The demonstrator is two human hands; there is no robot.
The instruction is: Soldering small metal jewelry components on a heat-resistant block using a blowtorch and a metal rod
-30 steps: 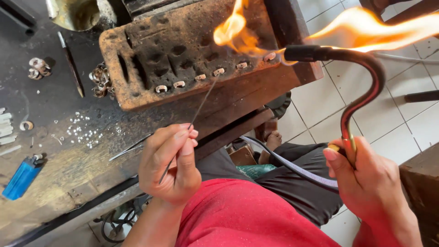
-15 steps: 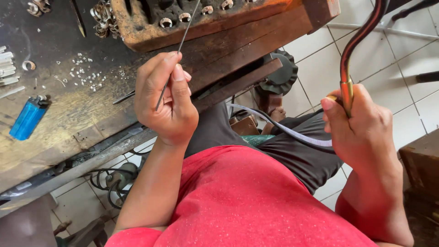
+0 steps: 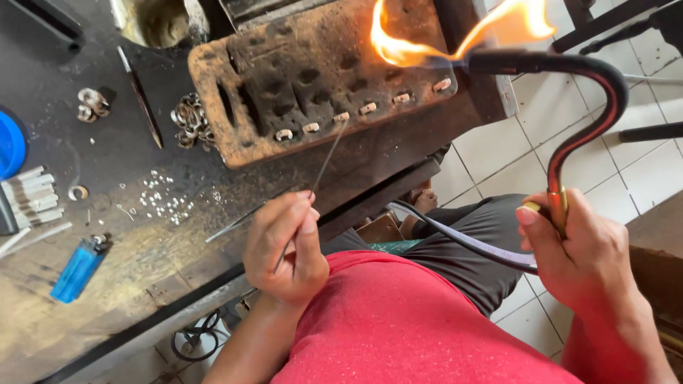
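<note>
Scorched workbench (image 3: 107,235) edge, left hand (image 3: 288,245) pinching thin wire (image 3: 324,160), right hand (image 3: 576,249) gripping lit torch (image 3: 569,153)

The blue round thing (image 3: 10,144) on the far left is chopped off by the frame edge, can't tell what it is. Same with the pale sticks (image 3: 32,199) beside it. The wire's (image 3: 324,160) lower end vanishes inside the left hand (image 3: 288,245). The little bits (image 3: 162,199) on the bench (image 3: 121,249) are too tiny to make out.

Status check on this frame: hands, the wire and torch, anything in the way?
Left hand pinches thin wire, tip near small rings on charred block. Right hand grips lit torch. Nothing between wire and rings.
</note>
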